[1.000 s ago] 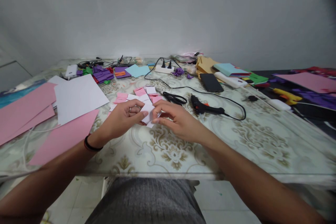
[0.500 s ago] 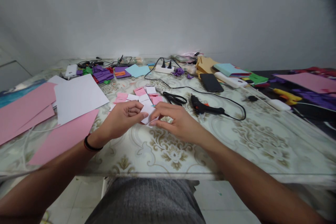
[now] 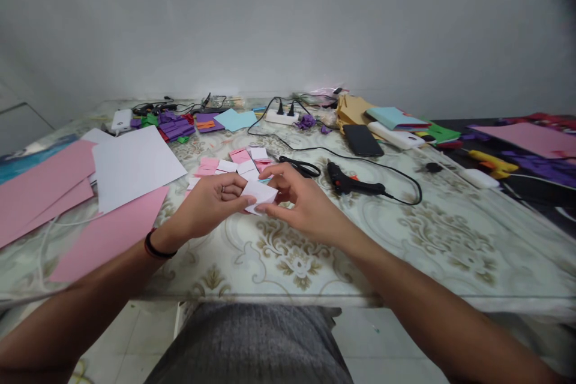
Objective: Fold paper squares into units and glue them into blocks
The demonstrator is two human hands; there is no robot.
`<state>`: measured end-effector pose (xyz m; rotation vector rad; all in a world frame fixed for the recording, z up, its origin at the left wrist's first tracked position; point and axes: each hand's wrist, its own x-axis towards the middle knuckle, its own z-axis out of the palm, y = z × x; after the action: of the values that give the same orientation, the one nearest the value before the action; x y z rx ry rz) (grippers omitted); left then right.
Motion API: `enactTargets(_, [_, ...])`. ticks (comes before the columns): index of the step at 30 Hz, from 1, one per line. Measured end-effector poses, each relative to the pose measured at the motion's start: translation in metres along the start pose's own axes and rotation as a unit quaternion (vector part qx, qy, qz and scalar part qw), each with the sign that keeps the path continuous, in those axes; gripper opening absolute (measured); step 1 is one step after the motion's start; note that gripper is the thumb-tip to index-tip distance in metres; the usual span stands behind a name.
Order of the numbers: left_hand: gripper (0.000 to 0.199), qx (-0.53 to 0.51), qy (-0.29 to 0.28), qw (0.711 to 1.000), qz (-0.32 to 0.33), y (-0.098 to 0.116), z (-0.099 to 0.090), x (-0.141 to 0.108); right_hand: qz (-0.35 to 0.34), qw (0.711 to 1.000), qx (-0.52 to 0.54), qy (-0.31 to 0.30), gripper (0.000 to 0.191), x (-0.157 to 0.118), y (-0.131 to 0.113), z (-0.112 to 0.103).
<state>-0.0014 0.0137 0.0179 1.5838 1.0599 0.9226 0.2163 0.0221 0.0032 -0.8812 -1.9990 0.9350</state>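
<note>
A small piece of white paper (image 3: 260, 194) is held between my two hands above the front middle of the table. My left hand (image 3: 213, 203) pinches its left side with the thumb on top. At the right edge, the thumb and fingers of my right hand (image 3: 299, 199) close on the same paper. A bit of pink shows beneath it. Just behind my hands lies a group of folded pink and white paper pieces (image 3: 243, 156), partly covered by my fingers. Black-handled scissors (image 3: 300, 167) rest beyond my right hand.
A black glue gun (image 3: 355, 180) with a cord lies to the right, near a dark phone (image 3: 362, 140). A white power strip (image 3: 282, 118) stands at the back. White sheets (image 3: 135, 165) and pink sheets (image 3: 112, 234) spread over the left. Purple strips (image 3: 175, 126) lie behind them.
The white paper has turned and now lies flatter, its right corner pointing toward my right hand. My right fingers have lifted and shifted their grip; my left hand has barely moved.
</note>
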Motion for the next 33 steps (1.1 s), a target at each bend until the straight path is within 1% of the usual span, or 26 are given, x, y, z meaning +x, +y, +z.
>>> enactTargets(1, [0.027,-0.002,-0.001,1.000,-0.001,-0.0001,0.0001,-0.0001,0.010,1.000,0.012,-0.003,0.044,-0.0001,0.0005,0.0001])
enactTargets(3, [0.026,-0.002,-0.003,1.000,-0.003,-0.0003,0.0005,-0.0001,0.025,0.999,0.027,-0.013,0.047,0.0002,0.0014,0.0001])
enactTargets(8, [0.028,-0.011,-0.020,1.000,-0.004,-0.0027,0.0008,0.0008,0.049,0.998,0.042,-0.025,0.044,0.0017,0.0015,-0.0008])
enactTargets(13, [0.025,-0.021,-0.043,0.999,-0.002,-0.0055,0.0000,0.0014,0.061,0.996,0.056,-0.033,0.042,0.0023,0.0021,-0.0006])
enactTargets(16, [0.025,-0.008,-0.027,1.000,0.005,-0.0039,0.0001,0.0004,0.055,0.997,0.048,-0.022,0.041,0.0029,0.0023,-0.0003])
enactTargets(19, [0.026,-0.005,-0.003,1.000,0.013,-0.0009,0.0004,-0.0012,0.065,0.996,0.051,-0.018,0.026,0.0034,0.0006,-0.0010])
enactTargets(20, [0.026,-0.008,0.002,1.000,0.015,-0.0001,0.0004,-0.0016,0.074,0.996,0.052,-0.021,0.024,0.0035,-0.0002,-0.0014])
enactTargets(24, [0.027,-0.022,0.002,1.000,0.020,0.0014,0.0005,-0.0020,0.103,0.993,0.048,-0.027,0.036,0.0031,-0.0024,-0.0030])
enactTargets(33, [0.029,-0.027,-0.008,1.000,0.013,-0.0013,0.0001,-0.0018,0.111,0.985,0.127,-0.043,0.042,0.0025,-0.0028,-0.0029])
